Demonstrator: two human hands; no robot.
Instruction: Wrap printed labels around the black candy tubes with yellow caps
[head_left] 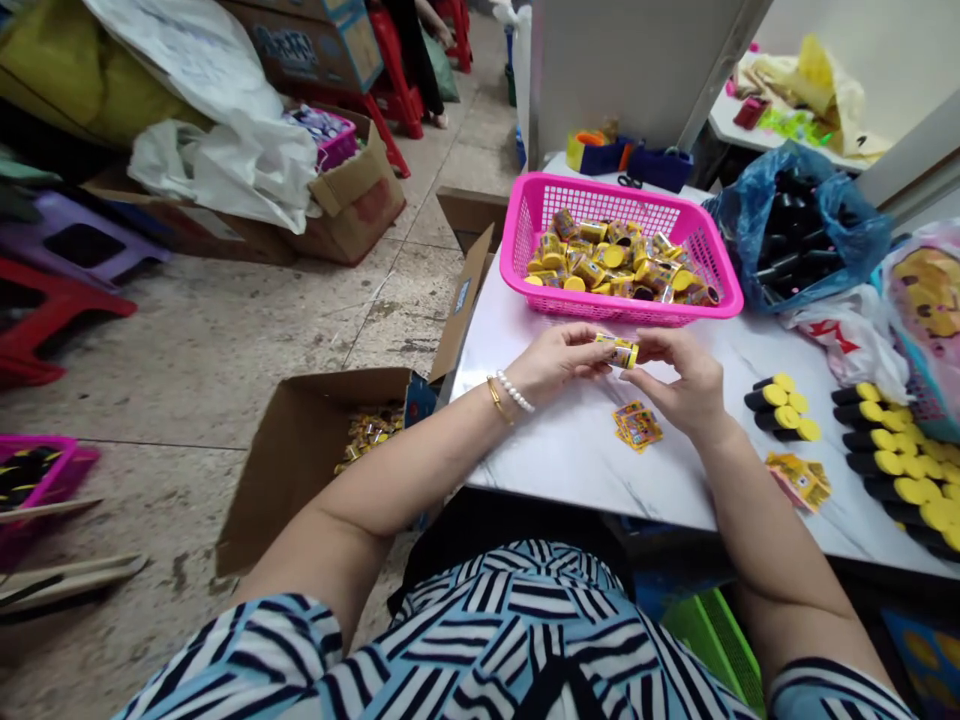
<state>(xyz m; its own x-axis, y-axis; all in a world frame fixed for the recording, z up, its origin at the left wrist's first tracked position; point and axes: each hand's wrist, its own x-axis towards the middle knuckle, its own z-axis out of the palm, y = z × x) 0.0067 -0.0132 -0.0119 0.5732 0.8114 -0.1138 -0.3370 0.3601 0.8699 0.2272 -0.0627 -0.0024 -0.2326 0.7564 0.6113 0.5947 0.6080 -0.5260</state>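
Note:
A small yellow-labelled cylinder (618,352) lies level between my two hands, above the white table. My left hand (559,362) is closed on its left end, with a pearl bracelet and a gold bangle at the wrist. At the other end, the fingers and thumb of my right hand (681,380) close around the cylinder. Just below the hands, a few printed stickers (637,426) lie on the tabletop. Behind them stands a pink basket (622,309) with many labelled, yellow-capped cylinders (592,262) in it.
Black cylinders with yellow caps (787,408) stand in groups on the right, beside another sticker pile (801,482). A blue plastic bag (810,230) of black pieces sits behind. An open cardboard box (292,440) holding cylinders is on the floor left of the table (540,450).

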